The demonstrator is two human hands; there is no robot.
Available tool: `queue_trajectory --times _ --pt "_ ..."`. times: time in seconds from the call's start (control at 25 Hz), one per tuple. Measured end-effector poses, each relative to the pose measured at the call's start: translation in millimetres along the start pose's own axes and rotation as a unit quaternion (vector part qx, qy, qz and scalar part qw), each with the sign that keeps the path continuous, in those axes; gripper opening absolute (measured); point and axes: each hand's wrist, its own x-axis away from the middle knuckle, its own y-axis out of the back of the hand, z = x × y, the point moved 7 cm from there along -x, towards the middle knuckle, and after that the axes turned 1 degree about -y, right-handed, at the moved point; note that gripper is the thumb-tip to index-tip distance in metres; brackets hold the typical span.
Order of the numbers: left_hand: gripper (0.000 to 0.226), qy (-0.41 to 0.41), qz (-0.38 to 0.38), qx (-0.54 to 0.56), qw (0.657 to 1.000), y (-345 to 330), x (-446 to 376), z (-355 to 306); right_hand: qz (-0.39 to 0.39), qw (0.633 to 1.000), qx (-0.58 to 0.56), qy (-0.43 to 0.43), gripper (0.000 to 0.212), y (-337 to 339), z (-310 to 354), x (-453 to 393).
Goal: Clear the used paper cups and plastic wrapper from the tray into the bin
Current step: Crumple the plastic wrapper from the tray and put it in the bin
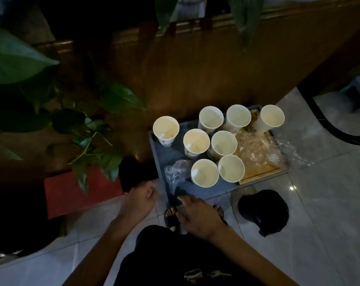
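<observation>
Both hands empty: left hand loosely curled, right hand spread, being reached toward tray at frame centre. Paper cups best stacked, plastic wrapper gathered.

Eight white paper cups upright on dark rectangular tray; crumpled clear plastic wrapper at its near-left; black cap on floor, right of tray; both hands at near edge.
</observation>
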Motion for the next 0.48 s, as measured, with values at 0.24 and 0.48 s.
queue_trajectory --times 0.24,0.48 --pt "0.057 -0.106 0.033 -0.097 0.989 -8.8 -67.5 -48.9 0.02 0.999 0.006 -0.04 0.088 -11.3 -1.2 -28.5" --pt "0.086 -0.177 0.192 -0.202 0.944 -68.8 -95.5 -54.6 0.059 0.995 0.012 -0.079 0.086 -41.1 -26.2 -46.8"
